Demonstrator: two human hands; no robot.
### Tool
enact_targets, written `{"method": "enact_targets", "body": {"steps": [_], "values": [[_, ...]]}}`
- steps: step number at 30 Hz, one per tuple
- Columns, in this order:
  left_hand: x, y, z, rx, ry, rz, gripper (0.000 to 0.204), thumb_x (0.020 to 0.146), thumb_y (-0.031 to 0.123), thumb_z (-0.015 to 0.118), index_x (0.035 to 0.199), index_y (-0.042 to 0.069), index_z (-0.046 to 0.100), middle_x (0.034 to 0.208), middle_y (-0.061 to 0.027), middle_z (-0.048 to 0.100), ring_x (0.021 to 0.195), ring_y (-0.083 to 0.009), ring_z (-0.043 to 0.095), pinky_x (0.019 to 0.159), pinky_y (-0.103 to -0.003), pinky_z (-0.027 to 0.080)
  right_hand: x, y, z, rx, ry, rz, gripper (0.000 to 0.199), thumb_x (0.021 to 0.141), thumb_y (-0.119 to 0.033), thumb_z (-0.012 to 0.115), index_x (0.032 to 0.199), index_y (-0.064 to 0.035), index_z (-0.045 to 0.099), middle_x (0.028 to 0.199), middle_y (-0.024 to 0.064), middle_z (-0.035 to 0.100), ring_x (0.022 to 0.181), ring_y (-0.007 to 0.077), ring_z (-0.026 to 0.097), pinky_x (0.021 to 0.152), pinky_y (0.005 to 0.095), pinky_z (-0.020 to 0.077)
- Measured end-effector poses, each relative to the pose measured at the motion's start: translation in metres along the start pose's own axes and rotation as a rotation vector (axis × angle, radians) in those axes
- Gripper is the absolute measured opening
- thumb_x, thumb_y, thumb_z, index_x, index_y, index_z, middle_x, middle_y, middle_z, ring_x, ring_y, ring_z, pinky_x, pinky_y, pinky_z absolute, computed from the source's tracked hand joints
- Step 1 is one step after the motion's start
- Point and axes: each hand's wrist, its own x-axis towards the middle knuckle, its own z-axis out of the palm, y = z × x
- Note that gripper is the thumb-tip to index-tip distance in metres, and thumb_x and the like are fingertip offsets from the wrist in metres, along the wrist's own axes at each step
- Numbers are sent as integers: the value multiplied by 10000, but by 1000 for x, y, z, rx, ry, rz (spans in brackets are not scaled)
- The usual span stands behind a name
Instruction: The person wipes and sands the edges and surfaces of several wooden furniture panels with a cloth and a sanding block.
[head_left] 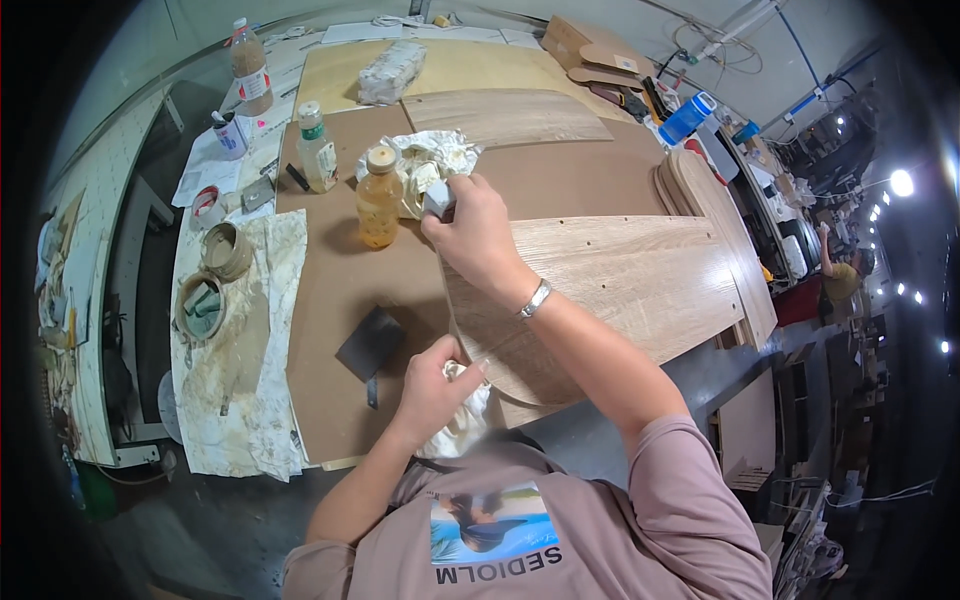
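Left hand (432, 385), near the body: closed around a bunched white rag (462, 420), fingers curled tight, rag pressed at the near rounded edge of the wood panel (620, 290). Just left of this hand, a dark flat scraper (370, 345) lies on the brown board (350, 280), untouched.

Right hand (478, 238), reaching forward and away from the body: fingers wrapped over a small grey block (438, 200), held at the far left corner of the same panel. Metal bracelet (535, 298) on the wrist. Just beyond the hand, a crumpled wad of stained paper (425, 160); just left of it, an orange bottle (379, 198); further left, a clear bottle with a green cap (317, 148).

Judgement on the work: looks like edge finishing, block rubbing while rag wipes. Best done with the block kept flat to the edge, strokes running along it, not across the veneer face; the rag hand should steady the panel so it does not slide on the board. The orange bottle stands close to the forearm's path, a knock-over risk.

Farther left on the table (215, 400): two tape rolls (213, 278) on marble-patterned sheet. Right of the right hand: more curved panels stacked.

Hard to tell: what the block is (sanding pad or sponge), since the fingers cover most of it. The panel edge under the left hand is hidden by rag and knuckles. Bottle contents are unclear. Background at far right is too dim and warped to read.
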Motion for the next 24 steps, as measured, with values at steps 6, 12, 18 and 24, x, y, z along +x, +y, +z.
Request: {"method": "enact_targets", "body": {"steps": [6,12,18,24], "values": [[0,-6,0,-21,19,45,256,849,157,717,792,-25,546,701,-117,658,655,-99,579,617,-305,479,5,6,1,9,-60,24,283,744,-130,728,920,50,600,910,241,619,875,413,623,807,465,512],[-1,-3,0,-26,-2,35,229,851,155,710,836,-35,582,748,-131,678,700,-117,626,660,-304,497,16,34,-36,-259,-41,134,197,742,-119,713,852,35,658,795,212,682,757,360,684,719,417,540],[1,-1,1,-18,-28,9,176,846,108,708,844,-29,598,734,-73,664,697,-83,591,657,-280,490,8,8,-8,-95,-33,97,239,759,-169,716,840,48,659,799,243,673,773,383,676,749,436,539],[-5,0,-3,-54,-9,-19,152,849,81,701,835,-21,590,760,-47,652,728,-72,569,674,-265,481,3,76,-87,-385,53,260,172,754,-149,695,773,20,666,832,240,670,807,394,665,755,462,540]]}}
